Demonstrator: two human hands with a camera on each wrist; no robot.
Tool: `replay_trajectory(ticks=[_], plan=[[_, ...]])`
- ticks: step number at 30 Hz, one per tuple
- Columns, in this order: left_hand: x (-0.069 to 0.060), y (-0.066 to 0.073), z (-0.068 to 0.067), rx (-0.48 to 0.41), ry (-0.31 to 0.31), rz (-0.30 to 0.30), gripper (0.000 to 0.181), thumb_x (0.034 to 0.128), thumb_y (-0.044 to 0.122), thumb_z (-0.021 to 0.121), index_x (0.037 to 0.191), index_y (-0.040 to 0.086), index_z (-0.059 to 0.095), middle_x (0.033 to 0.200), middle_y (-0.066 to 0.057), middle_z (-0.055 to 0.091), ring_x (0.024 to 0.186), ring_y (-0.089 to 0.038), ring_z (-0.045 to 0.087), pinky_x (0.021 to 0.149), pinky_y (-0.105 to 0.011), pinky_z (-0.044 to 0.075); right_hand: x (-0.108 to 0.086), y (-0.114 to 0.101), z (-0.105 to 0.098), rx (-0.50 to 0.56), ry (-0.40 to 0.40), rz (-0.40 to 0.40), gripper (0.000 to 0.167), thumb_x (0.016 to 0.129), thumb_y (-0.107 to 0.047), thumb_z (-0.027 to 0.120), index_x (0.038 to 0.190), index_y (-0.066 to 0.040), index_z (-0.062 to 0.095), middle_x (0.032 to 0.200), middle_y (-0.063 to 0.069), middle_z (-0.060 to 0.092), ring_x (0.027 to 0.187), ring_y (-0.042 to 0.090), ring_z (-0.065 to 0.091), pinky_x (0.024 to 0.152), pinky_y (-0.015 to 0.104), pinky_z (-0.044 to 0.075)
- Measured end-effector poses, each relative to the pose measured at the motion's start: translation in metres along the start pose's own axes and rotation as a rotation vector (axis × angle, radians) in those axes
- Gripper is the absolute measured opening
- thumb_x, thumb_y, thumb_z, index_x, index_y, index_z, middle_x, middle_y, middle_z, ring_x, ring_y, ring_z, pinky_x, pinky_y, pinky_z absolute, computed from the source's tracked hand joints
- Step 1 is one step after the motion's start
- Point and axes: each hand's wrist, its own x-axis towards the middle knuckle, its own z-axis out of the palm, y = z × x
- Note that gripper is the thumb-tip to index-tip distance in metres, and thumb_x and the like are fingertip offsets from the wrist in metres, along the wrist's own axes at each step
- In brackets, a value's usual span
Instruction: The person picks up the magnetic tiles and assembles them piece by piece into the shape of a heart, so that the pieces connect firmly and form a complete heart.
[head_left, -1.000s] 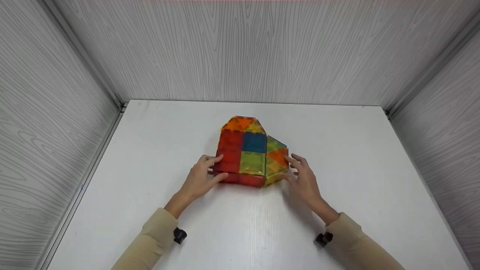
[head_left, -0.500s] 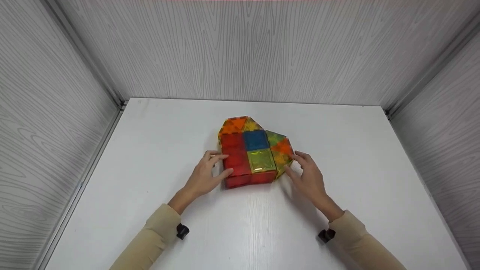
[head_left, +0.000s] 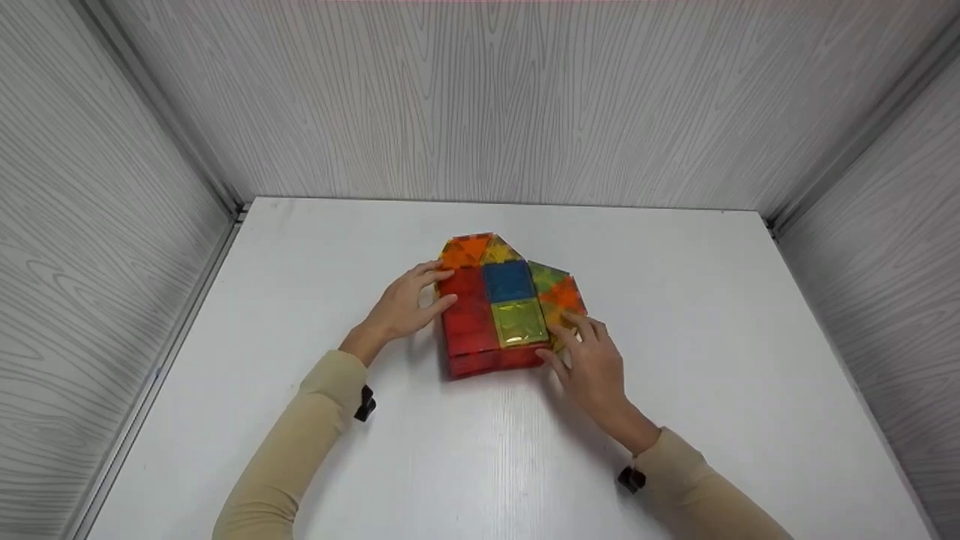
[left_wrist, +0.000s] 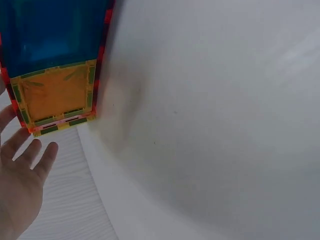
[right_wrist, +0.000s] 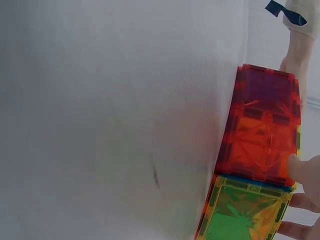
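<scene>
A heart-shaped block of see-through magnetic tiles (head_left: 469, 322) sits on the table in the head view, red on the left, blue and yellow-green in the middle, orange and yellow on its lobes. My left hand (head_left: 405, 301) is at the upper left side, fingertips at the edge; the left wrist view has its spread fingers (left_wrist: 46, 159) beside the orange and blue side tiles (left_wrist: 55, 95). At the front right corner is my right hand (head_left: 592, 367), thumb by the red front wall. In the right wrist view that thumb (right_wrist: 302, 170) touches the upper edge of the red side.
The block stands on a white table (head_left: 465, 450). Pale wood-grain panels rise behind it (head_left: 480, 105) and on both sides. A small black device (head_left: 365, 405) is strapped at the left wrist, another (head_left: 631, 478) at the right.
The tile block first turned and shifted slightly right, then stayed nearly still. My left hand slid up along its left side; my right hand moved down and left to the front corner.
</scene>
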Motion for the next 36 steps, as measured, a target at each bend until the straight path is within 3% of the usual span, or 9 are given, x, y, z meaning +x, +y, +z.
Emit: replay_trajectory(ticks=[5, 12, 22, 30, 36], plan=[[-0.001, 0.003, 0.002, 0.009, 0.000, -0.004, 0.062, 0.1037, 0.050, 0.062, 0.154, 0.015, 0.055, 0.168, -0.009, 0.044, 0.158, -0.034, 0.039, 0.129, -0.057, 0.032, 0.003, 0.008, -0.001, 0.010, 0.011, -0.005, 0.044, 0.089, -0.037, 0.083, 0.125, -0.015, 0.076, 0.133, 0.010, 0.070, 0.118, 0.034, 0.065, 0.091, 0.045, 0.061], [-0.007, 0.011, 0.010, 0.014, 0.006, 0.009, 0.063, 0.1022, 0.051, 0.064, 0.153, 0.015, 0.056, 0.167, -0.008, 0.045, 0.158, -0.034, 0.038, 0.128, -0.058, 0.033, 0.011, 0.029, -0.006, 0.037, -0.032, -0.013, 0.044, 0.088, -0.033, 0.082, 0.128, -0.014, 0.075, 0.138, 0.011, 0.069, 0.122, 0.035, 0.066, 0.091, 0.047, 0.062], [-0.019, 0.035, 0.036, 0.023, 0.070, 0.015, 0.069, 0.0973, 0.055, 0.069, 0.150, 0.012, 0.059, 0.165, -0.013, 0.046, 0.156, -0.038, 0.038, 0.127, -0.059, 0.035, 0.028, 0.070, -0.017, 0.090, -0.088, -0.035, 0.042, 0.088, -0.024, 0.082, 0.129, -0.014, 0.076, 0.141, 0.012, 0.070, 0.127, 0.035, 0.067, 0.086, 0.047, 0.064], [-0.014, 0.055, 0.056, 0.058, 0.155, -0.020, 0.073, 0.0967, 0.057, 0.070, 0.150, 0.008, 0.058, 0.164, -0.018, 0.047, 0.153, -0.043, 0.041, 0.125, -0.057, 0.039, 0.044, 0.097, -0.016, 0.084, -0.081, -0.063, 0.041, 0.089, -0.022, 0.081, 0.128, -0.010, 0.077, 0.140, 0.016, 0.070, 0.126, 0.038, 0.068, 0.091, 0.051, 0.062], [-0.010, 0.063, 0.064, 0.076, 0.181, -0.035, 0.075, 0.0966, 0.057, 0.070, 0.152, 0.008, 0.056, 0.163, -0.018, 0.048, 0.153, -0.042, 0.041, 0.125, -0.055, 0.040, 0.053, 0.108, -0.015, 0.092, -0.101, -0.057, 0.039, 0.090, -0.020, 0.080, 0.127, -0.009, 0.076, 0.142, 0.016, 0.069, 0.127, 0.038, 0.067, 0.095, 0.053, 0.061]])
